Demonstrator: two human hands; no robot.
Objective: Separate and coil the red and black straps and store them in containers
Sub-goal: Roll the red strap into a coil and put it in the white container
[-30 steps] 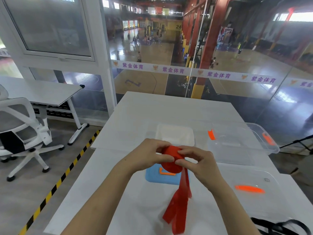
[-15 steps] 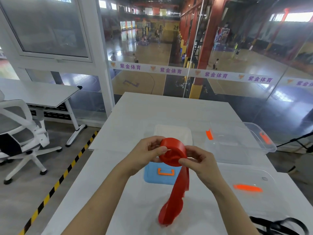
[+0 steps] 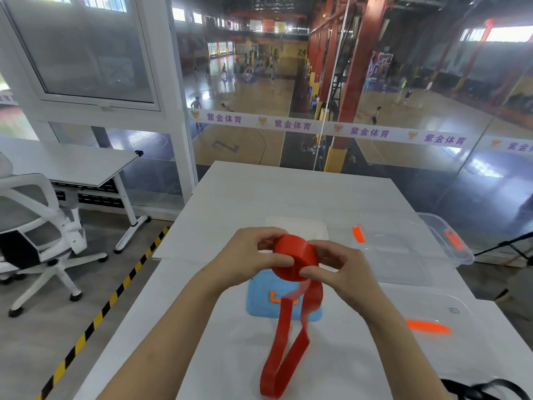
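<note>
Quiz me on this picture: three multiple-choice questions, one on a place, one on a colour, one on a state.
1. Where does the black strap lie? A on the floor; B on the table, near right corner; C in a drawer.
2. What colour is the lid lying below the red strap? A green; B yellow; C blue.
3. The red strap is: A partly coiled, tail hanging; B fully coiled; C flat, uncoiled.
Answers: 1 B, it shows on the tabletop, lower right; 2 C, blue with an orange handle; 3 A, left hand and right hand grip the coil, a loop dangles.
</note>
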